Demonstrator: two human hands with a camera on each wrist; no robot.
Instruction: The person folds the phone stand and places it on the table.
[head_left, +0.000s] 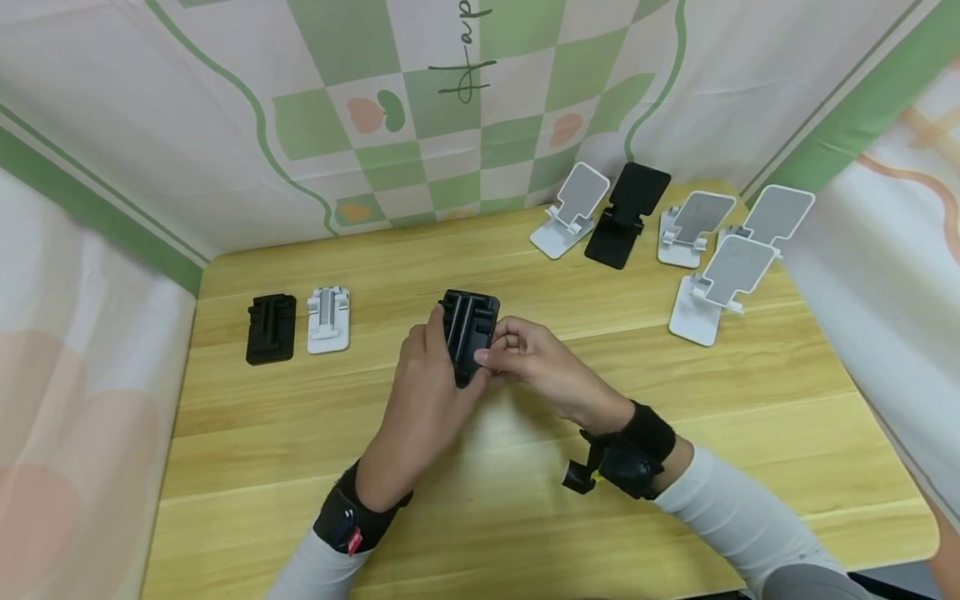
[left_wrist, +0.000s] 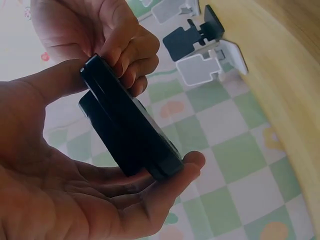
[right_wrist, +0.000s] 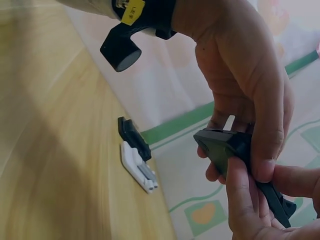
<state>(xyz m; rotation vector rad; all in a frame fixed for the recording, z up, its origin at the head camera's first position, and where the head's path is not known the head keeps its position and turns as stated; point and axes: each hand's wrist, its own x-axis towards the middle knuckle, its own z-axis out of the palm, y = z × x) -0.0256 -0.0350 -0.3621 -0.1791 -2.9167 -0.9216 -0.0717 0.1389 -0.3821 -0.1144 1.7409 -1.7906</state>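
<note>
A folded black phone stand point(head_left: 471, 333) is held up over the middle of the table between both hands. My left hand point(head_left: 431, 387) grips it by its long sides, thumb on one edge and fingers on the other, as the left wrist view also shows of the stand point(left_wrist: 130, 117). At its lower right edge my right hand point(head_left: 543, 367) pinches it between thumb and curled fingers. In the right wrist view the right thumb point(right_wrist: 265, 145) lies on the stand point(right_wrist: 225, 145), and the left fingers hold its other part.
Folded on the left of the table point(head_left: 300, 450) lie a black stand point(head_left: 272, 329) and a white stand point(head_left: 328, 320). At the back right stand unfolded white stands point(head_left: 581, 200) point(head_left: 720, 275) and a black stand point(head_left: 626, 217). A patterned curtain point(head_left: 442, 150) hangs behind.
</note>
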